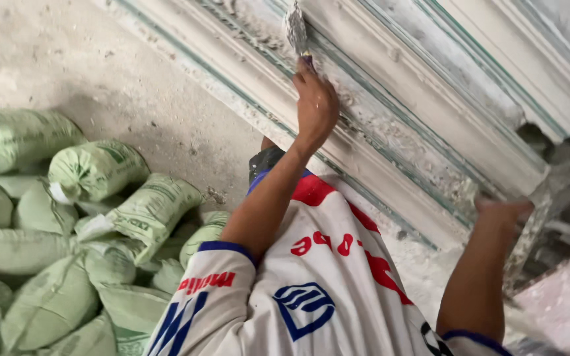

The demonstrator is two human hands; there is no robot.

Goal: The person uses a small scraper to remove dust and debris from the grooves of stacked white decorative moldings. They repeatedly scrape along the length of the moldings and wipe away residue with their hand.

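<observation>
My left hand [316,105] grips a plaster-caked brush [296,29] against the long white moulded cornice [423,99]; my right hand [504,212] braces its edge, grip unclear. Crumbly plaster could chip.

A plaster workshop: long white moulded cornices [430,99], stacked green sacks [94,171], dusty floor [67,53].

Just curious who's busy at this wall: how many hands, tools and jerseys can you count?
Co-worker's bare hands: 2
Plaster-caked brush with purple handle: 1
White jersey with red and blue print: 1
Total: 4
</observation>
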